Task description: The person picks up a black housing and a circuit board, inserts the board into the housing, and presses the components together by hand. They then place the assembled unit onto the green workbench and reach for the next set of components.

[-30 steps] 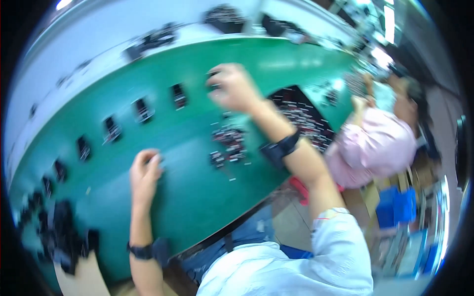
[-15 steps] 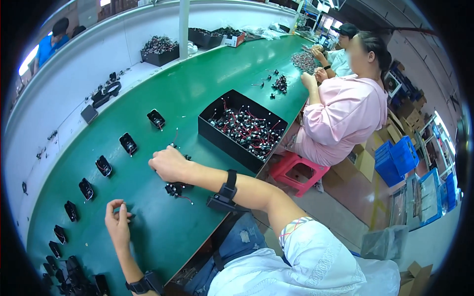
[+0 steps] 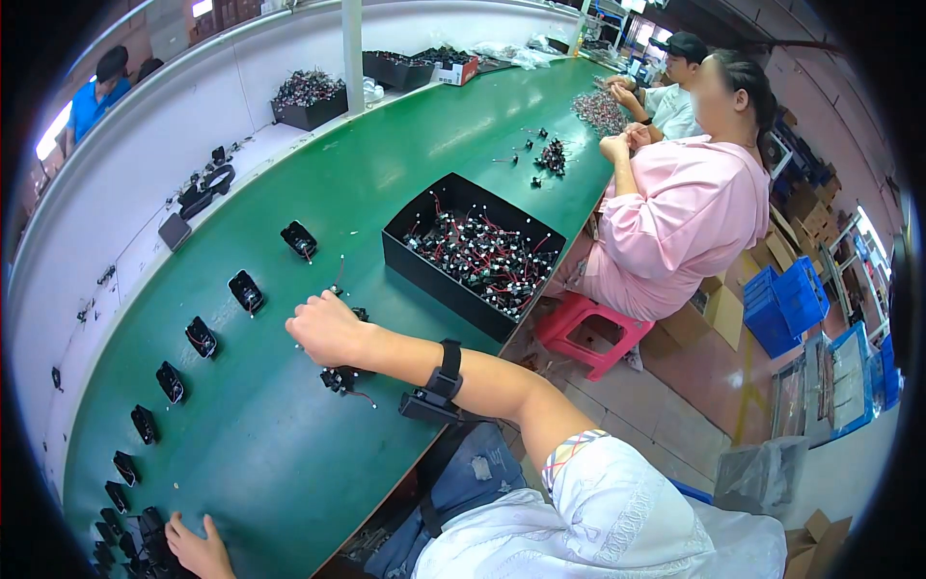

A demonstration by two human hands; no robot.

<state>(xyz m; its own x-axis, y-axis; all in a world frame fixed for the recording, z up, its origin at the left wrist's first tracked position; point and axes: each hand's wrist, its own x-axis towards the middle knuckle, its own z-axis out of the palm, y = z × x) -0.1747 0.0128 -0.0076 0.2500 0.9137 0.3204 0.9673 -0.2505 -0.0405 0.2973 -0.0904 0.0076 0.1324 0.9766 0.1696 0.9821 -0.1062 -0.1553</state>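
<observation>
My right hand [image 3: 330, 330] is over the middle of the green table, its fingers curled downward. Whatever they hold is hidden beneath them. Small black parts with thin red wires [image 3: 340, 380] lie under and beside that hand. At the lower left, my left hand [image 3: 200, 550] has its thumb and forefinger spread apart. It is right beside a cluster of black plastic housings [image 3: 152, 538]; whether it touches them I cannot tell. A curved row of open black housings runs up the table, with small wired parts inside, such as the one [image 3: 247, 290] left of my right hand.
A black box [image 3: 449, 294] full of wired parts stands right of my right hand. Beyond it lies a small pile of black parts [image 3: 550, 157]. A person in pink [image 3: 675, 232] sits on a red stool [image 3: 593, 333]; another works farther along. More bins [image 3: 311, 99] line the ledge.
My left hand has moved down and toward me, from the open table to the housing cluster, and its fingers have spread. My right hand stays nearly where it was.
</observation>
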